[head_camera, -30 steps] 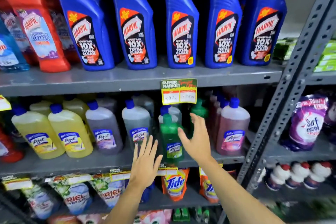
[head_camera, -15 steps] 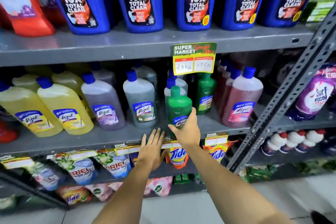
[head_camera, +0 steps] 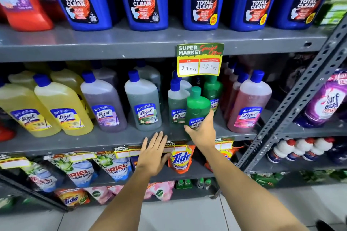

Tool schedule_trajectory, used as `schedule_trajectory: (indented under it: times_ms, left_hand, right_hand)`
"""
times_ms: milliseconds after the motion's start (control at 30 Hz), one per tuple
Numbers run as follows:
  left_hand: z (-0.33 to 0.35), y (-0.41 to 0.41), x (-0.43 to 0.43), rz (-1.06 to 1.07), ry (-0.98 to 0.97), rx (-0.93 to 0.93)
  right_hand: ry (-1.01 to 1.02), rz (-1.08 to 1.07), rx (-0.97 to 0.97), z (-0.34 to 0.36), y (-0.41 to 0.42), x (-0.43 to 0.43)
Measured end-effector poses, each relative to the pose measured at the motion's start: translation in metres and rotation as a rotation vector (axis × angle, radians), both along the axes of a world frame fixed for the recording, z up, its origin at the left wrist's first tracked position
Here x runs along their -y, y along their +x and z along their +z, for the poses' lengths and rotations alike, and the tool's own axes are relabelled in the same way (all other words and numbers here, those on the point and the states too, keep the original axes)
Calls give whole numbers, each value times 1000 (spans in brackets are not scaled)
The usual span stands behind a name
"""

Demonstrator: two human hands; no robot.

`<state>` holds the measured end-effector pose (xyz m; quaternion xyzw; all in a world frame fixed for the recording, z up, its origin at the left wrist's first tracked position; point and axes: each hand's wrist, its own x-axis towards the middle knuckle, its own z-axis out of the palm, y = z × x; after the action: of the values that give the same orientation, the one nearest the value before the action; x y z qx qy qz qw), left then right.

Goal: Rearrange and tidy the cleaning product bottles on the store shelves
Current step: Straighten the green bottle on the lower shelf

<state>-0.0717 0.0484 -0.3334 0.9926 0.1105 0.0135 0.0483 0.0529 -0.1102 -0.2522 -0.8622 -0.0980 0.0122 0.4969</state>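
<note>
A grey metal shelving unit [head_camera: 131,43] fills the view, its painted boards scuffed and speckled. A perforated grey upright [head_camera: 293,103] slants along its right side, and beyond that upright a second grey rack [head_camera: 309,129] carries on to the right. Below the upright lies a floor of pale, glossy tiles [head_camera: 178,217] with thin dark joints. The light is bright and even.
</note>
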Motion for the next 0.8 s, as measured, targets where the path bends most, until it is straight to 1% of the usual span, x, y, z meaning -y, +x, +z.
schedule_trajectory:
  times_ms: [67, 200, 333, 467, 633, 800]
  left_hand:
    - [0, 0, 0, -5, -19, 11]
    - [0, 1, -1, -3, 3, -8]
    - [2, 1, 2, 11, -18, -10]
    - [3, 2, 3, 20, 0, -30]
    - [4, 2, 5, 32, -1, -25]
    - [6, 2, 5, 41, -16, -25]
  right_hand:
    - [27, -24, -5, 0, 11, 12]
    - [3, -76, 5, -1, 31, 33]
    - [3, -107, 15, -5, 41, 44]
    - [-5, -113, 27, -7, 45, 46]
    - [68, -132, 13, -6, 45, 39]
    - [42, -132, -5, -9, 54, 37]
